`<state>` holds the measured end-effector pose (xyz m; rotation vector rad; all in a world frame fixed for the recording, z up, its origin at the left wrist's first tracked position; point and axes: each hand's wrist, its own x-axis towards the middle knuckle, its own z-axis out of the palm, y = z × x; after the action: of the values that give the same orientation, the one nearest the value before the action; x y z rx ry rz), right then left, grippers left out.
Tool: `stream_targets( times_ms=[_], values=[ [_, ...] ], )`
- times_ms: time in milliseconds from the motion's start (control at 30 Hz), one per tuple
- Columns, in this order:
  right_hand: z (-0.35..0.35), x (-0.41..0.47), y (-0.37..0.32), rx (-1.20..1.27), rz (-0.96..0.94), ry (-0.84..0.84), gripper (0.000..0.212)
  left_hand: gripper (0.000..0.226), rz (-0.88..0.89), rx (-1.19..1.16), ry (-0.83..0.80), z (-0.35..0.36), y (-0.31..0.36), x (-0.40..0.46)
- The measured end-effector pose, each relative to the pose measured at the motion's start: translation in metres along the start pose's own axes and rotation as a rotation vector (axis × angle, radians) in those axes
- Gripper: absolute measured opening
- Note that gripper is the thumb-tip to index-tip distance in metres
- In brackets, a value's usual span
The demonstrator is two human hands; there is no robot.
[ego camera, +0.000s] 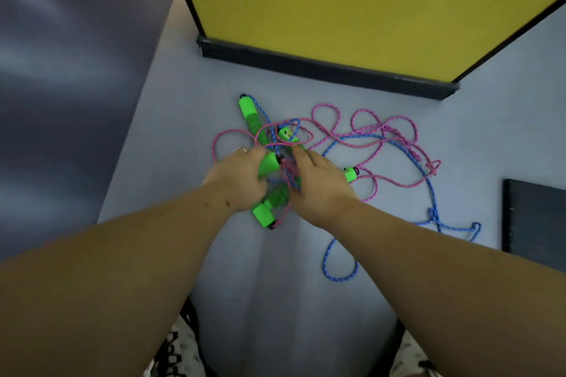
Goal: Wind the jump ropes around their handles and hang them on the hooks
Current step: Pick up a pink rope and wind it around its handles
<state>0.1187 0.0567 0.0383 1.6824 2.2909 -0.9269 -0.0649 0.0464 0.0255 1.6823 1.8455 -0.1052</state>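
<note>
Two jump ropes lie tangled on a pale grey table [190, 119]. The pink rope [364, 135] loops across the middle and right; the blue rope [428, 187] trails to the right and toward me. Several bright green handles show: one [249, 118] lies at the far left, one [288, 135] in the tangle, one [349, 174] pokes out right of my right hand, one [269, 208] lies below my hands. My left hand [235, 176] is closed around a green handle [268, 164]. My right hand [318, 182] pinches rope strands beside it. No hooks are visible.
A yellow panel [337, 3] with a dark base strip [321, 69] stands at the table's far edge. A dark flat object [533, 220] lies at the right edge. The table's left edge drops to a blurred floor. Patterned cloth shows at the bottom.
</note>
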Motion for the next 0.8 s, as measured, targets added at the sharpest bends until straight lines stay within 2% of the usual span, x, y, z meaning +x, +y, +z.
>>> stream_targets(
  times_ms=[67, 167, 267, 367, 433, 500, 633, 800],
  values=[
    [-0.03, -0.01, -0.013, 0.131, 0.005, 0.08, 0.079, 0.035, 0.03, -0.178, 0.065, -0.04, 0.024, -0.007],
    [-0.082, -0.03, -0.039, 0.452, -0.014, 0.202, 0.061, 0.02, 0.043, -0.395, 0.169, -0.101, 0.067, -0.033],
    [-0.136, -0.06, -0.066, 0.737, -0.031, 0.282, 0.034, 0.023, 0.087, -0.772, 0.216, -0.152, 0.109, -0.073],
    [-0.185, -0.102, -0.08, 0.806, -0.054, 0.297, 0.01, 0.024, 0.146, -1.156, 0.269, -0.193, 0.139, -0.114],
    [-0.207, -0.13, -0.081, 0.732, -0.055, 0.293, 0.015, 0.017, 0.151, -1.288, 0.362, -0.21, 0.151, -0.137],
    [-0.219, -0.153, -0.077, 0.649, -0.079, 0.318, 0.017, 0.021, 0.141, -1.28, 0.435, -0.217, 0.158, -0.156],
    [-0.226, -0.173, -0.071, 0.508, -0.129, 0.453, 0.022, 0.028, 0.193, -1.084, 0.43, -0.212, 0.172, -0.17],
    [-0.246, -0.177, -0.072, 0.432, -0.14, 0.444, 0.018, 0.03, 0.261, -1.142, 0.366, -0.224, 0.182, -0.165]
  ],
)
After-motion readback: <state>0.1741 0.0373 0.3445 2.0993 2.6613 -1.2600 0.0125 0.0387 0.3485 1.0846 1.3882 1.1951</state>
